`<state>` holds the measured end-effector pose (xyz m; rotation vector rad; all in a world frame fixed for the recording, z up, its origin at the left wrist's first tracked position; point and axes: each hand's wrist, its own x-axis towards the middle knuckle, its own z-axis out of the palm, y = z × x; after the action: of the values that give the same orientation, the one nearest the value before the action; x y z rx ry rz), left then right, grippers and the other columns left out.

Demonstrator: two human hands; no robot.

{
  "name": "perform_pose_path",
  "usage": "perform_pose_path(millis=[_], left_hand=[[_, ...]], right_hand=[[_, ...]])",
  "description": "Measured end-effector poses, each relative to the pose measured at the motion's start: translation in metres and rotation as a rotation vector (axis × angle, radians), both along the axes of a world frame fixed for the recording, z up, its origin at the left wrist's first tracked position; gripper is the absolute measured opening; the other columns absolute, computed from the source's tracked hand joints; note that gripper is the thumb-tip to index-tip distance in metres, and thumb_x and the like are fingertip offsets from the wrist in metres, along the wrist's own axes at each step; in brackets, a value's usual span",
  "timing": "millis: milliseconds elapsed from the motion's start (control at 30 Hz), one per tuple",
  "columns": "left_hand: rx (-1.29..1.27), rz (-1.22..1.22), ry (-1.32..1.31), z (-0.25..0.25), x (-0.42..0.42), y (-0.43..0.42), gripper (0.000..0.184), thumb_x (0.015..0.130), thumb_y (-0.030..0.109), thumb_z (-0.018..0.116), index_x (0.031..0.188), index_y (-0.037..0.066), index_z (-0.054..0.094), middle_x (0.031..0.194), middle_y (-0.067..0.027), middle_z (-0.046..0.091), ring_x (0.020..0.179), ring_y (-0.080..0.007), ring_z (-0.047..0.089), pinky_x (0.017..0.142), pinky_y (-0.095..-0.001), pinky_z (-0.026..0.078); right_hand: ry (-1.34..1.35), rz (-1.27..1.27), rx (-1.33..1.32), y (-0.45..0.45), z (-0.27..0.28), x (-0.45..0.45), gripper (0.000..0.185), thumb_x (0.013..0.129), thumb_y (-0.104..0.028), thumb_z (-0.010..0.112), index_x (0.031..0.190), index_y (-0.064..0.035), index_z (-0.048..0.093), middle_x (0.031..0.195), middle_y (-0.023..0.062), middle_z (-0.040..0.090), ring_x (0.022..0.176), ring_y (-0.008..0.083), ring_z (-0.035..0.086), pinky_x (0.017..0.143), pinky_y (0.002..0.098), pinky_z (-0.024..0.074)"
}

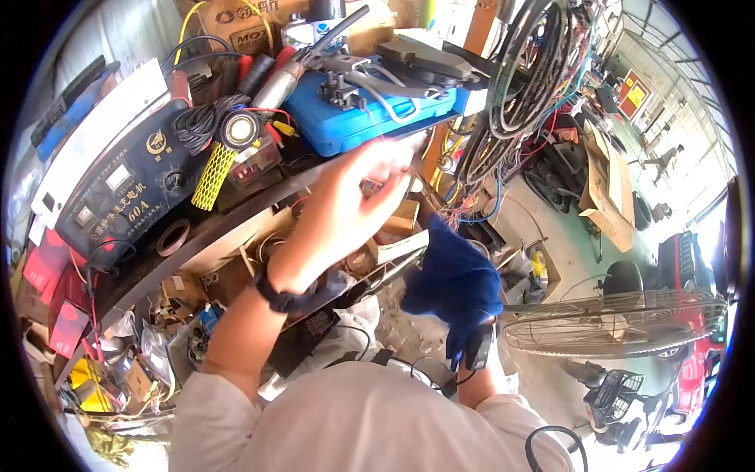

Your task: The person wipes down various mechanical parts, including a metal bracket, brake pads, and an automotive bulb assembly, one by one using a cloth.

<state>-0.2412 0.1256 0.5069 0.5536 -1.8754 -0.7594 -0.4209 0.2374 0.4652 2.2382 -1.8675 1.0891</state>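
My left hand [370, 185], bare with a black band at the wrist, is raised at the edge of the bench shelf, just below the blue plastic case [322, 118]. Its thumb and fingers curl together in a pinch; strong glare hides what is between them, if anything. Dark blue fabric [456, 275] covers my right hand [472, 303]; whether it is a worn glove or a cloth I cannot tell, and the fingers are hidden. A black device sits on that wrist. On the case lie pliers-like metal tools [354, 79] and dark flat pads [421, 59].
A battery charger [126, 189], a yellow-mesh work light [216, 173] and screwdrivers crowd the shelf. Coiled cables [523, 79] hang ahead. Boxes of parts [189, 295] sit below. To the right stand a caged fan [617, 322], a cardboard box [609, 181] and a scooter [617, 397].
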Motion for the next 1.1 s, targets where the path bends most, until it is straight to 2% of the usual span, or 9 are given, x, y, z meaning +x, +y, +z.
perform_pose_path(millis=[100,200,300,367,500,700,867,1000,1100], left_hand=[[-0.407,0.172,-0.121,0.06,-0.033,-0.029,0.028,0.082,0.007,0.064,0.109,0.004,0.058,0.105,-0.0068,0.063,0.095,-0.0161,0.061,0.084,-0.0279,0.047],[-0.533,0.383,-0.358,0.091,-0.072,-0.07,0.039,0.076,0.011,0.068,0.113,0.006,0.056,0.114,-0.0119,0.059,0.1,-0.0235,0.06,0.088,-0.0316,0.048],[-0.626,0.421,-0.762,0.109,-0.1,-0.104,0.055,0.068,0.013,0.072,0.12,0.006,0.054,0.117,-0.0135,0.057,0.111,-0.0278,0.053,0.092,-0.0369,0.046],[-0.507,0.301,-1.101,0.132,-0.112,-0.109,0.061,0.06,0.011,0.073,0.118,0.005,0.055,0.116,-0.0137,0.058,0.112,-0.0306,0.052,0.093,-0.0382,0.045],[-0.374,0.16,-1.19,0.145,-0.106,-0.127,0.051,0.064,0.018,0.076,0.111,0.007,0.058,0.109,-0.0127,0.06,0.103,-0.0303,0.057,0.087,-0.0376,0.045],[-0.493,0.031,-1.022,0.153,-0.087,-0.129,0.047,0.068,0.02,0.078,0.109,0.006,0.059,0.108,-0.0104,0.063,0.102,-0.0251,0.058,0.09,-0.0352,0.043],[-0.288,0.081,-0.553,0.156,-0.061,-0.164,0.042,0.08,0.02,0.071,0.113,-0.003,0.057,0.107,-0.0082,0.063,0.099,-0.0149,0.058,0.088,-0.0281,0.045],[0.003,-0.015,0.141,0.151,-0.037,-0.151,0.023,0.083,0.017,0.071,0.096,-0.001,0.066,0.091,-0.0043,0.066,0.083,-0.0113,0.06,0.075,-0.0242,0.049],[0.21,0.301,0.38,0.166,-0.029,-0.109,0.032,0.083,0.018,0.07,0.107,-0.001,0.061,0.099,-0.008,0.064,0.086,-0.0159,0.062,0.073,-0.0266,0.051]], right_hand=[[0.263,0.003,-0.124,-0.002,-0.047,-0.023,0.03,0.063,-0.013,0.066,0.091,-0.0034,0.06,0.077,0.0124,0.062,0.059,0.0291,0.06,0.055,0.0381,0.0474],[-0.276,0.571,-0.271,-0.021,-0.131,-0.057,0.014,0.062,-0.013,0.068,0.069,-0.0034,0.062,0.068,0.0109,0.062,0.057,0.0247,0.06,0.051,0.0351,0.0467],[-0.58,0.744,-0.223,-0.019,-0.13,-0.061,0.02,0.059,-0.013,0.073,0.047,-0.0056,0.058,0.059,0.008,0.062,0.061,0.0251,0.062,0.055,0.033,0.0498],[-0.577,0.683,-0.226,-0.02,-0.131,-0.062,0.018,0.056,-0.013,0.075,0.05,-0.0055,0.061,0.06,0.0079,0.063,0.063,0.0254,0.062,0.058,0.0336,0.0505],[-0.588,0.582,-0.222,-0.026,-0.131,-0.066,0.018,0.052,-0.015,0.08,0.055,-0.0048,0.065,0.062,0.0082,0.063,0.065,0.0254,0.063,0.063,0.0344,0.0517],[-0.757,0.775,-0.248,-0.052,-0.136,-0.081,0.02,0.062,-0.018,0.074,0.06,0.0004,0.066,0.066,0.0121,0.064,0.066,0.0223,0.064,0.063,0.0335,0.0515],[-1.071,0.354,0.267,-0.038,-0.115,-0.07,0.025,0.07,-0.021,0.067,0.064,0.0028,0.066,0.066,0.0127,0.064,0.064,0.0257,0.063,0.066,0.0353,0.0515],[-1.061,0.365,0.397,-0.051,-0.098,-0.069,0.022,0.07,-0.02,0.067,0.065,0.0014,0.066,0.066,0.0121,0.064,0.064,0.0256,0.063,0.065,0.0352,0.0511],[-1.023,0.402,0.419,-0.059,-0.089,-0.067,0.02,0.07,-0.019,0.067,0.065,0.0004,0.066,0.066,0.0116,0.064,0.064,0.0256,0.063,0.064,0.0351,0.0508]])
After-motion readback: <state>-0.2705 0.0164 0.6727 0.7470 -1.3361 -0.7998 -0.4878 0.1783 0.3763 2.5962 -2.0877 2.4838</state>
